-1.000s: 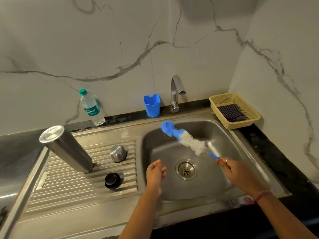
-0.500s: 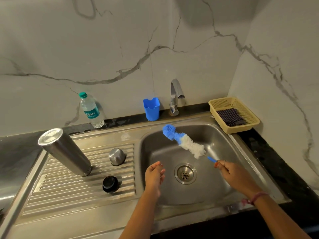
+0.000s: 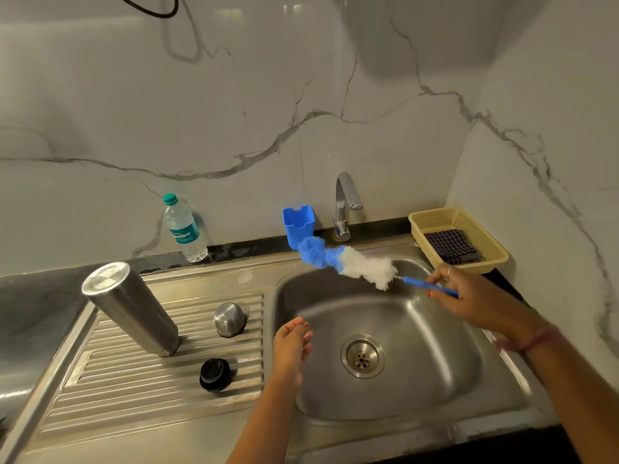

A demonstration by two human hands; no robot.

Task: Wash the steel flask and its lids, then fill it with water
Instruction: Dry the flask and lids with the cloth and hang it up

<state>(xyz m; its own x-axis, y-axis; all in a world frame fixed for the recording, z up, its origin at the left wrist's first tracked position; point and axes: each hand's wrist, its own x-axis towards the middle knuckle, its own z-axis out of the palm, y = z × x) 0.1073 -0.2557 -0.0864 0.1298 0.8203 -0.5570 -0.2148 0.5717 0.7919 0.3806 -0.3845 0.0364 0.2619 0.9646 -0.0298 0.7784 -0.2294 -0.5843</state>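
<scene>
One steel flask (image 3: 129, 308) stands upside down on the ribbed draining board (image 3: 110, 393) of the sink, leaning in the wide-angle view, its flat base uppermost. Two lids lie near it on the same ribs: a steel cap (image 3: 229, 319), dome up, just right of the flask, and a black stopper (image 3: 214, 374) nearer the front edge, apart from both. One bottle brush (image 3: 348, 262), with a blue tuft at the tip and white bristles behind it, hangs in the air over the back rim of the single basin (image 3: 435, 356); its tip overlaps the one blue cup (image 3: 298, 226) in the view, and whether they touch cannot be told. The right hand (image 3: 469, 296) pinches the thin blue handle, fingers curled round it, a ring on one of them and a band at the wrist. The left hand (image 3: 290, 343) is over the basin's left edge, fingers loosely bent and holding nothing. One tap (image 3: 345, 205) rises behind the basin, one plastic water bottle (image 3: 184, 229) with a green cap stands against the marble wall on the dark bench (image 3: 30, 309), and one yellow mesh basket (image 3: 435, 219) at the right holds one folded checked cloth (image 3: 452, 246). The flask's mouth is hidden against the ribs, the brush is blurred, and both forearms are cut off by the lower edge.
</scene>
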